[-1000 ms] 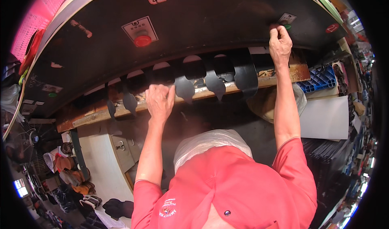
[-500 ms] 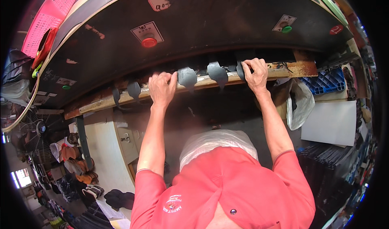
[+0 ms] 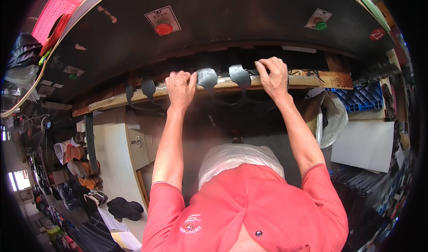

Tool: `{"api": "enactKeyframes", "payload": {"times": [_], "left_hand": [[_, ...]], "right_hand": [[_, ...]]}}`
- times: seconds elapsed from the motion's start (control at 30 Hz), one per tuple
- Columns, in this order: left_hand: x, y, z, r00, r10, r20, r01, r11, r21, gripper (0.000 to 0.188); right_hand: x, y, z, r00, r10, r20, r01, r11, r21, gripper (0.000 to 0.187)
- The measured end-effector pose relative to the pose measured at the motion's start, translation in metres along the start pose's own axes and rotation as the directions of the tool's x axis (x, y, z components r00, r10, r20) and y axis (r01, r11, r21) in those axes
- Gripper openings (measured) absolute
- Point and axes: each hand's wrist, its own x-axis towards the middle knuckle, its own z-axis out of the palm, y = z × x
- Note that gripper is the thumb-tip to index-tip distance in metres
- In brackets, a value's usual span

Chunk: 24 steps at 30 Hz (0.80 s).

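Note:
Several dark grey, thin flaps with rounded ends hang over the front of a worn wooden ledge (image 3: 178,90). One broad flap (image 3: 207,78) lies just right of my left hand (image 3: 181,89), and another flap (image 3: 240,77) lies left of my right hand (image 3: 274,77). Thin dark strands loop below them. My left hand is closed at the ledge, its thumb beside the broad flap; its fingertips hide what they hold. My right hand pinches at a small dark flap end (image 3: 254,71), mostly covered by the fingers. Two more flaps, including a narrower one (image 3: 148,87), hang farther left.
Above the ledge rises a black machine panel (image 3: 249,24) with a red button (image 3: 163,28) and a green button (image 3: 321,26). A whitish sack (image 3: 333,118), a blue crate (image 3: 356,98) and a white board (image 3: 363,145) are at right. A pale cabinet (image 3: 117,147) stands left.
My right hand has shifted slightly left and up, now covering the flap that hung under its fingers. My left hand stays about where it was. The view has tilted slightly.

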Motion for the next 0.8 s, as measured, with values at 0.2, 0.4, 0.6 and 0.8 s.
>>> {"api": "enactKeyframes", "payload": {"times": [0.2,0.4,0.6,0.8], "left_hand": [[-0.027,0.005,-0.008,1.0,-0.023,-0.002,0.023,1.0,-0.008,0.027],[-0.059,0.001,-0.029,0.998,-0.045,0.045,0.045,0.999,-0.015,0.025],[-0.085,-0.005,-0.064,0.997,0.004,0.082,0.003,0.997,-0.081,0.021],[-0.06,-0.006,-0.059,0.978,-0.058,0.201,0.087,0.986,-0.14,0.02]], "right_hand": [[0.026,-0.041,0.072,0.978,-0.209,-0.006,0.208,0.976,-0.059,0.042],[0.024,-0.053,0.104,0.982,-0.114,0.148,0.118,0.993,-0.019,0.052],[0.005,-0.068,0.099,0.925,-0.23,0.303,0.214,0.973,0.084,0.058],[0.022,-0.059,0.106,0.922,-0.192,0.335,0.199,0.98,0.014,0.057]]}}
